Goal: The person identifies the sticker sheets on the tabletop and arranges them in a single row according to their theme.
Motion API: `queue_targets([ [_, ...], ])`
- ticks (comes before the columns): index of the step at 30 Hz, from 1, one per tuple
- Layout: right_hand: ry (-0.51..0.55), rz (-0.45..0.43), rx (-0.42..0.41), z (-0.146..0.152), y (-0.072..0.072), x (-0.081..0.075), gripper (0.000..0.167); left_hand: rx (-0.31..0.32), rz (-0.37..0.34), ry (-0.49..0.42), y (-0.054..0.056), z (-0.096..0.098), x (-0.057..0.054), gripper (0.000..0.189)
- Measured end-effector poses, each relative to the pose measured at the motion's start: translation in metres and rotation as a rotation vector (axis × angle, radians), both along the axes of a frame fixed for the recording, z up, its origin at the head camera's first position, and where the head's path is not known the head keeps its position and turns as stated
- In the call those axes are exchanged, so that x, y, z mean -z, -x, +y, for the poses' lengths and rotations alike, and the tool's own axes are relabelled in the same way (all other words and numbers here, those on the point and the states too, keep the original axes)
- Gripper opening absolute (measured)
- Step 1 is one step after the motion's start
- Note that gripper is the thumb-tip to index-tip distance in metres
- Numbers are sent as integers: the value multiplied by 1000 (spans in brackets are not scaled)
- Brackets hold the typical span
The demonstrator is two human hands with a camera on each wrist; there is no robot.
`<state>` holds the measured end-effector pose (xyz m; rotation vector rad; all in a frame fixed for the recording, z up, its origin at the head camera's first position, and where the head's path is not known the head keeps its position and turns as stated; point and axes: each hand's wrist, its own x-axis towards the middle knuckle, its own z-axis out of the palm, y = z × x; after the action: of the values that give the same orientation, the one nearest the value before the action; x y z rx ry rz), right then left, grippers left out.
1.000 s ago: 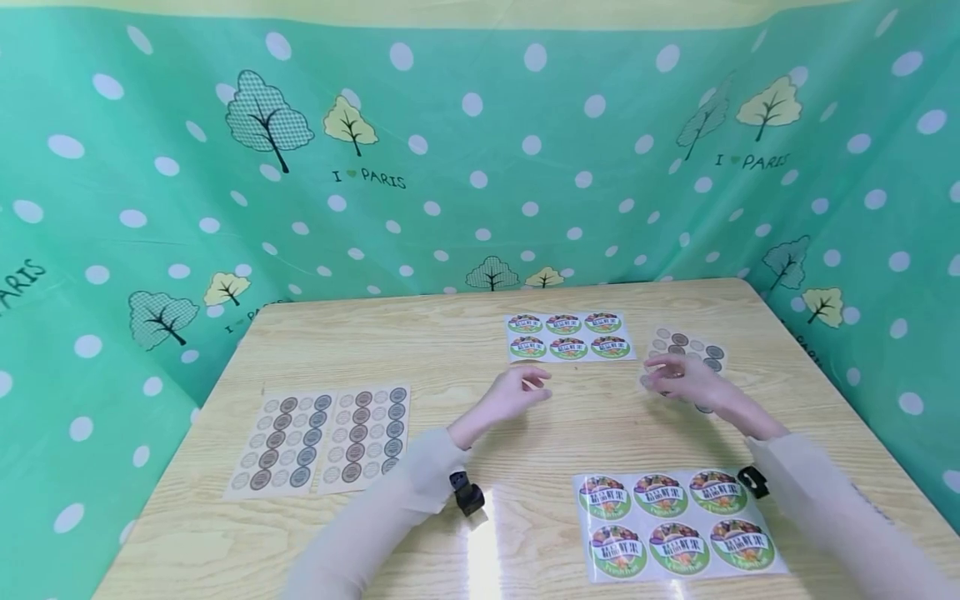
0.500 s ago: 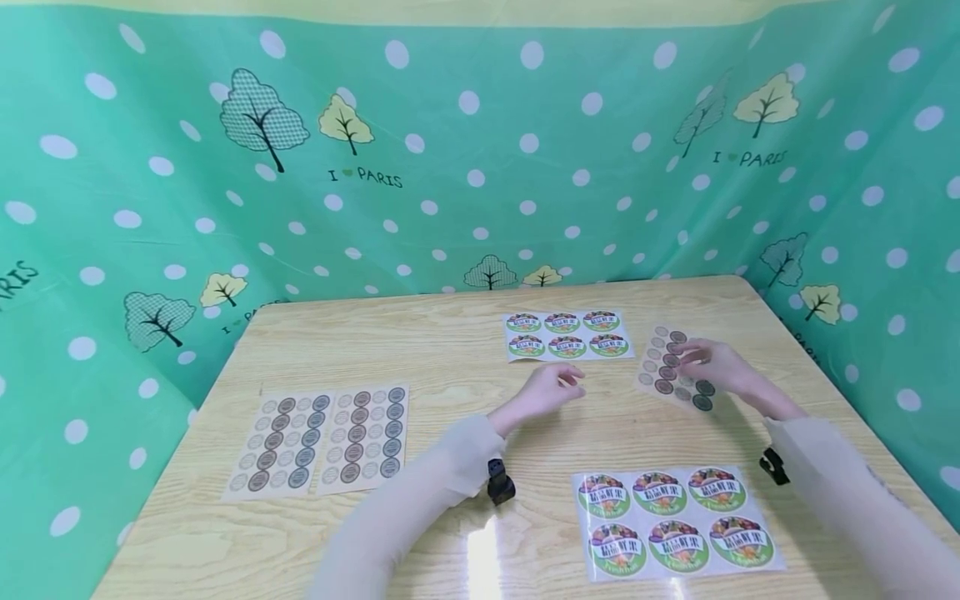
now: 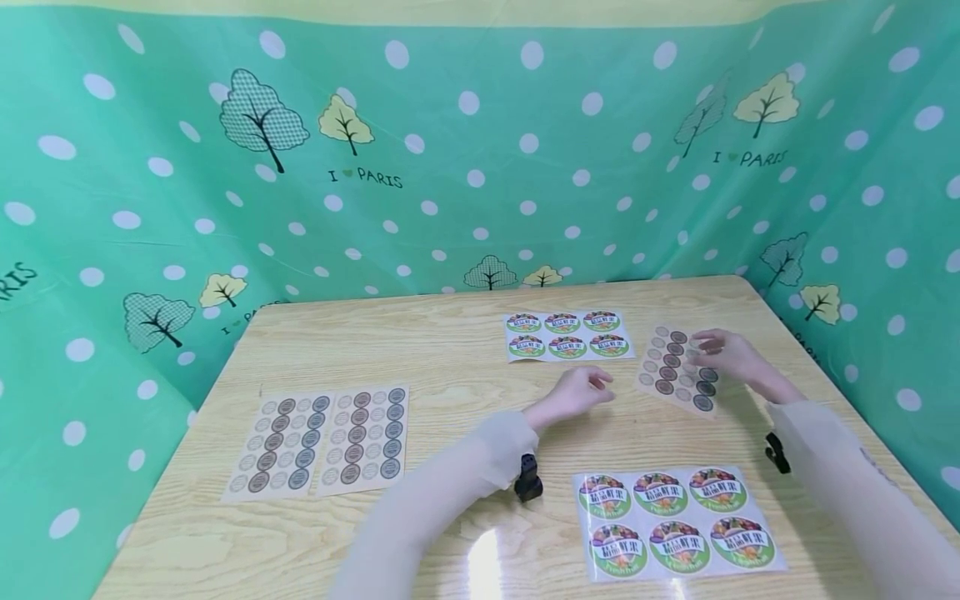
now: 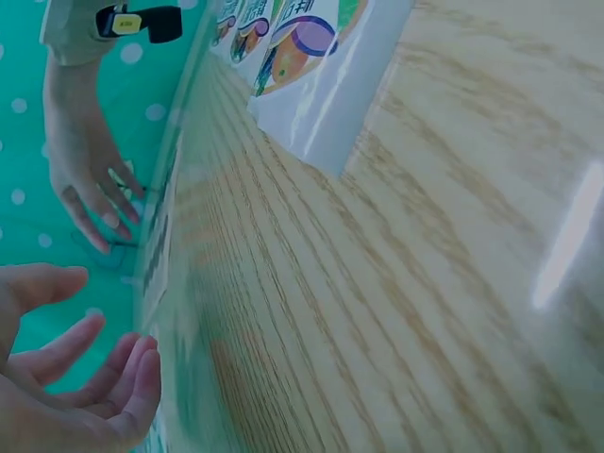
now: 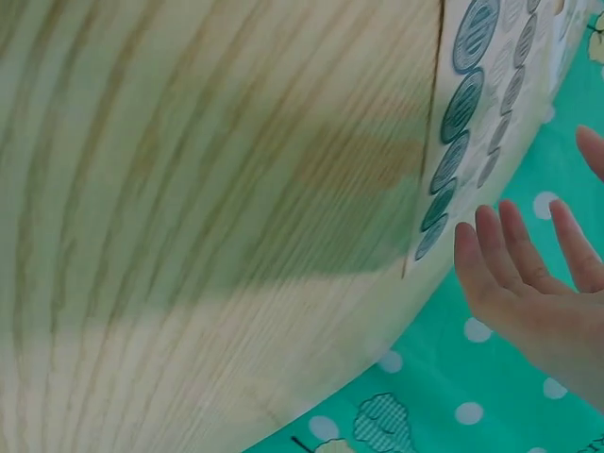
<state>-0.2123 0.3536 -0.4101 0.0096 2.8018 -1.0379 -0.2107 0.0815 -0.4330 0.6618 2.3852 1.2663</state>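
My right hand (image 3: 726,354) hovers over the right edge of a sheet of small round brown and grey stickers (image 3: 660,367) at the table's right rear. Its fingers are spread and loosely bent, holding nothing; the right wrist view shows fingers (image 5: 514,260) beside the sheet's dark circles (image 5: 462,104). My left hand (image 3: 576,393) is in the air left of that sheet, fingers loosely bent around nothing, as the left wrist view also shows. Behind it lies a sheet of fruit-label stickers (image 3: 567,336), flat with a slightly lifted front left corner.
A larger-looking fruit-label sheet (image 3: 678,523) lies at the front right, between the forearms. Two round-sticker sheets (image 3: 279,446) lie side by side on the left. The wooden table (image 3: 450,350) is backed by a green dotted curtain (image 3: 450,208). Glare marks the front.
My left hand has moved right toward the round-sticker sheet. The right hand has shifted to the right and slightly back, uncovering more of that sheet. The sheets stay in place.
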Motion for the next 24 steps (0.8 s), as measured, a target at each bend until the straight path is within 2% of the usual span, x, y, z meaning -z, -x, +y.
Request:
queue_targets([
  [11, -15, -35, 23, 14, 8, 5, 63, -23, 75, 28, 0, 26, 2, 31],
  [18, -5, -53, 48, 24, 12, 12, 68, -61, 82, 65, 1, 39, 5, 35],
  [24, 36, -75, 67, 30, 13, 15, 71, -62, 107, 71, 2, 47, 11, 34],
])
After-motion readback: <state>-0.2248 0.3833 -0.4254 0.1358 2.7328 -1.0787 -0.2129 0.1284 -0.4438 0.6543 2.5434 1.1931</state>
